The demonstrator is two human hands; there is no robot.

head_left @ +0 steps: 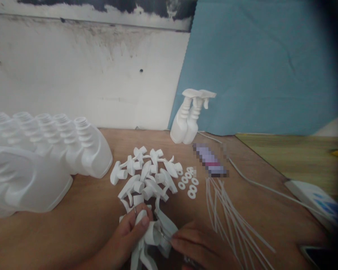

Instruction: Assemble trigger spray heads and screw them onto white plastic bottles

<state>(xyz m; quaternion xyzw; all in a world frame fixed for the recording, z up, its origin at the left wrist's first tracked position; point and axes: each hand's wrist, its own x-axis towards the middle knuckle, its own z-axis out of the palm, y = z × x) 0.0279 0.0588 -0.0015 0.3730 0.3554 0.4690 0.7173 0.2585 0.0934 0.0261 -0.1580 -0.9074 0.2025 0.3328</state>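
Observation:
At the bottom centre, my left hand [132, 229] grips a white spray trigger head [148, 228] by its collar. My right hand [198, 243] pinches the same head from the right side, fingertips on its nozzle end. Just beyond my hands lies a pile of white trigger heads [146, 178] on the brown wooden table [81, 213]. To the pile's right sit several small white ring washers [189, 182]. A loose bundle of thin white dip tubes [228, 210] fans out to the right of my hands.
A row of empty white plastic bottles [45, 153] lies on its side at the left. Two finished spray bottles [188, 118] stand at the back against a blue sheet [264, 67]. A white cable [256, 183] runs right toward a white box [315, 198].

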